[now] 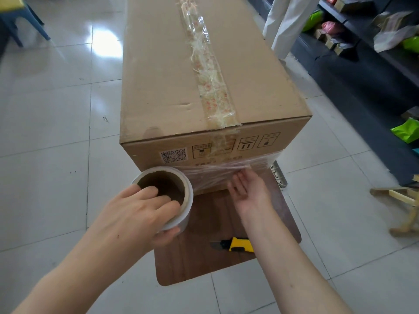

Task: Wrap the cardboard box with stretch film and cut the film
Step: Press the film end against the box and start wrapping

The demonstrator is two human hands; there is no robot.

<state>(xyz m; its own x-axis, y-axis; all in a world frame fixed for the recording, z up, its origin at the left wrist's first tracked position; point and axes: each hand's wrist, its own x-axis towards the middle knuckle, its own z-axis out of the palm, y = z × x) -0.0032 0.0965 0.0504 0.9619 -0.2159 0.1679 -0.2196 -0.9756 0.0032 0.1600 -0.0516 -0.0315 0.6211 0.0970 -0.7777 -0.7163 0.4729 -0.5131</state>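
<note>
A long cardboard box (pixel 172 71) lies on a dark wooden table (pixel 204 252), with yellowed tape along its top seam. Clear stretch film (pixel 210 172) runs across the lower part of the box's near end face, from its right corner to a roll. My left hand (pixel 138 214) is shut on the stretch film roll (pixel 169 193), with fingers inside its cardboard core and the thumb under it. My right hand (pixel 248 189) is flat and open, fingertips pressing the film against the box face. A yellow and black utility knife (pixel 235 244) lies on the table near my right forearm.
White tiled floor surrounds the table. A dark shelf (pixel 367 71) with green and brown packages runs along the right. A person's white trouser leg (pixel 288 19) stands beside the box's far right. A light wooden stand (pixel 405 209) is at right, a blue stool (pixel 15 14) at far left.
</note>
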